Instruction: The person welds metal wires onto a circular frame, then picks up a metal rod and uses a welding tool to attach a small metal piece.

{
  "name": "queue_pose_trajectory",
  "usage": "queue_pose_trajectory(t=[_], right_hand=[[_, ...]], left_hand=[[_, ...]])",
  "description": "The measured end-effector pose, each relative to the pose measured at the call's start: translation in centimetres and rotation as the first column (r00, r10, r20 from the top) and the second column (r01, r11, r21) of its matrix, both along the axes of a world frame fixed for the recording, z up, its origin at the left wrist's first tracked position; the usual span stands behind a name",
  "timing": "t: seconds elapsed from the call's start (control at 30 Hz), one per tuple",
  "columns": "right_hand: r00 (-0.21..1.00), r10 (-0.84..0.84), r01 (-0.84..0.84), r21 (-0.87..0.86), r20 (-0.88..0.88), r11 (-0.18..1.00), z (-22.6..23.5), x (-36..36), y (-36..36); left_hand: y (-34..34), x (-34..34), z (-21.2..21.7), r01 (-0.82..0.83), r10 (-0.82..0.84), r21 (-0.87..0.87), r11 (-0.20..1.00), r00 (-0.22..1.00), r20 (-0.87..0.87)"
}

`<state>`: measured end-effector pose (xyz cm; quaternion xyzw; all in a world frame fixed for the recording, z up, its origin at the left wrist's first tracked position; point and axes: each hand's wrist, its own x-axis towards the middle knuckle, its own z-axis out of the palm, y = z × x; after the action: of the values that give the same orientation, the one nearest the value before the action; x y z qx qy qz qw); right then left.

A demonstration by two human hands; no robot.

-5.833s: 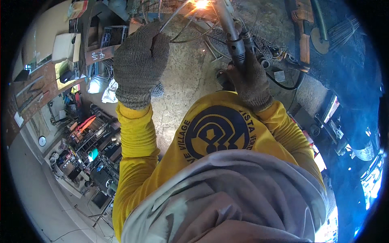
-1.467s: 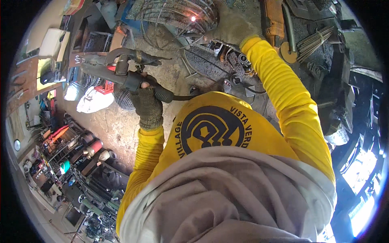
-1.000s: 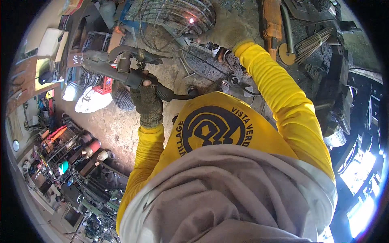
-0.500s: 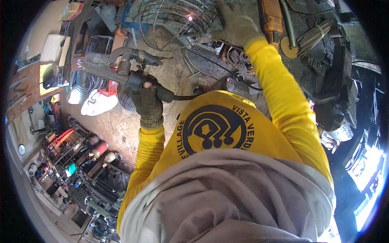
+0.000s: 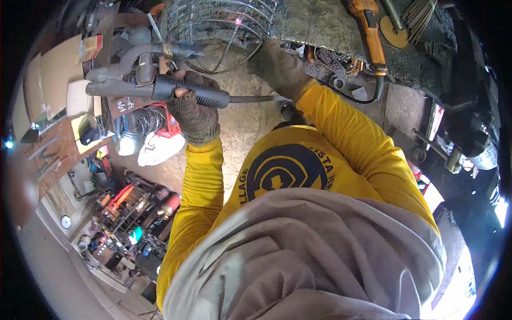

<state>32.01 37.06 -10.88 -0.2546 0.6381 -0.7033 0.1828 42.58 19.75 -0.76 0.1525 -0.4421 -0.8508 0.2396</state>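
My left hand [image 5: 194, 104], in a fingerless knit glove, is closed around the black ribbed handle of a welding electrode holder [image 5: 160, 88]. Its grey nose points left, a curved lever sits above it, and a cable leaves the handle's right end. My right hand [image 5: 280, 66], also gloved, has its fingers curled at the lower right edge of a round wire frame [image 5: 229, 69]; its fingertips are partly hidden. The frame is made of bent metal rods, and a small spot [image 5: 238, 21] on it glows pinkish white.
On the dark worktop [image 5: 314, 26] lie an orange angle grinder [image 5: 368, 29], a yellowish disc [image 5: 393, 33] and a bundle of thin rods [image 5: 420, 18]. Loose metal parts [image 5: 333, 66] sit along its near edge. A white bag [image 5: 160, 149] and red crate [image 5: 172, 121] stand at left.
My right hand has moved left and nearer, onto the wire frame's edge. The electrode holder has swung more level in my left hand. The view has shifted.
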Motion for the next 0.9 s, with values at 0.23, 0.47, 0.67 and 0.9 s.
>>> queue_pose_trajectory(t=[0.23,0.47,0.67,0.9], right_hand=[[0.843,-0.53,0.505,0.201,0.094,0.839,0.9,2.2,-0.9],[0.887,-0.388,0.452,0.295,-0.251,0.842,1.3,1.0,-0.9],[0.925,-0.276,0.296,-0.039,0.262,0.954,-3.7,0.0,-3.3],[0.94,-0.287,0.318,-0.167,0.185,0.933,-3.6,0.6,-3.9]], left_hand=[[-0.6,-3.4,0.5,0.042,-0.046,-0.186,0.982,0.999,-0.016],[-2.0,-3.9,-0.7,0.083,-0.094,-0.175,0.981,0.994,-0.055],[-3.5,-4.0,-1.7,0.352,-0.344,-0.017,0.936,0.903,-0.258],[-3.7,-3.8,-1.6,0.431,-0.404,0.04,0.902,0.872,-0.276]])
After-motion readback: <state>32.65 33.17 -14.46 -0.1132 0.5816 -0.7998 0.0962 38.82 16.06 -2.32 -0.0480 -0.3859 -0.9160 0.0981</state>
